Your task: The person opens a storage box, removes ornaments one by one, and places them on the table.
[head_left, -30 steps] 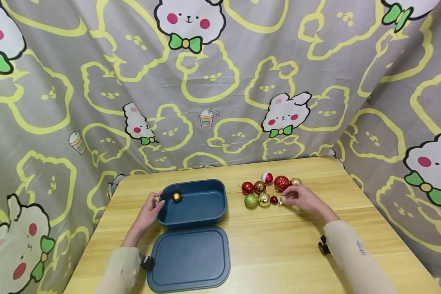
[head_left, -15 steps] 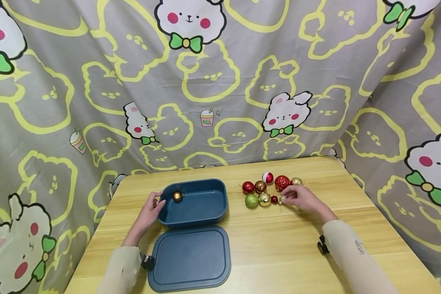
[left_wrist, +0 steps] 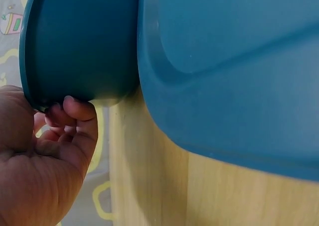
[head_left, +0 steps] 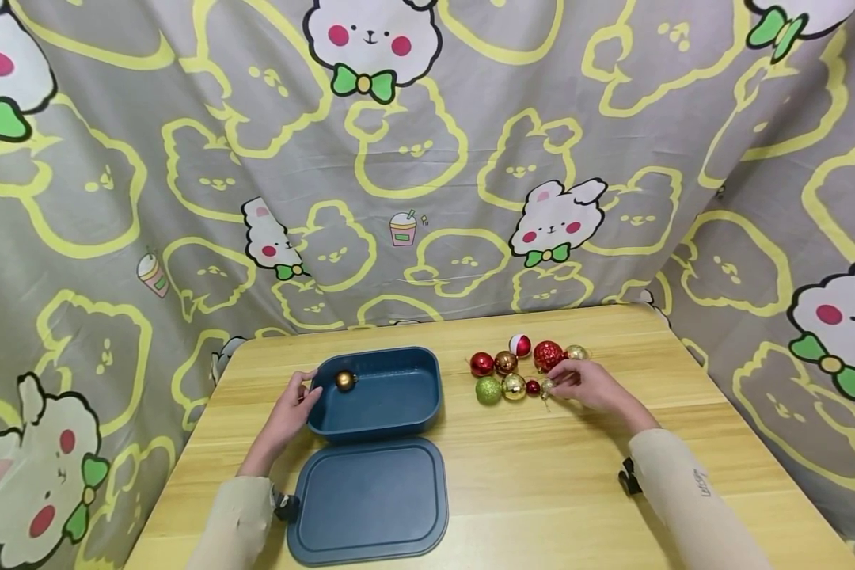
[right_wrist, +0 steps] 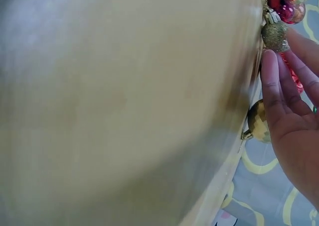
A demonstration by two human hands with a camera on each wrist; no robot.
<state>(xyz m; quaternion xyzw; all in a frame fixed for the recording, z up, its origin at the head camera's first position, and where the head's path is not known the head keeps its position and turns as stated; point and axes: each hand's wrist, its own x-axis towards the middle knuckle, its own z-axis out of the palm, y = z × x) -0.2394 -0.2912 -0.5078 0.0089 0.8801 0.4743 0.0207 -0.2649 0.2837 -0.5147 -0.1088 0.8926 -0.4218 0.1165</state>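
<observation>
A blue rectangular box (head_left: 378,404) sits open on the table, one bronze bauble (head_left: 345,381) inside near its left end. My left hand (head_left: 288,410) grips the rim at that end; in the left wrist view its curled fingers (left_wrist: 79,119) are at the edge. At the right, my right hand (head_left: 598,385) pinches a small gold glitter bauble (right_wrist: 275,36) between thumb and fingers. Beside it lie a tiny dark red bauble (head_left: 533,388), a shiny gold bauble (head_left: 514,386) and a green glitter bauble (head_left: 488,390).
The box's flat blue lid (head_left: 368,503) lies in front of it. Behind the front baubles are a red one (head_left: 481,364), a brown one (head_left: 506,362), a red-and-white one (head_left: 520,345), a large textured red one (head_left: 547,356) and a pale gold one (head_left: 577,353). A patterned curtain (head_left: 435,174) surrounds the table.
Hardly anything differs: the head view shifts very slightly. Both hands keep their places, the left at the box and the right at the small gold glitter bauble.
</observation>
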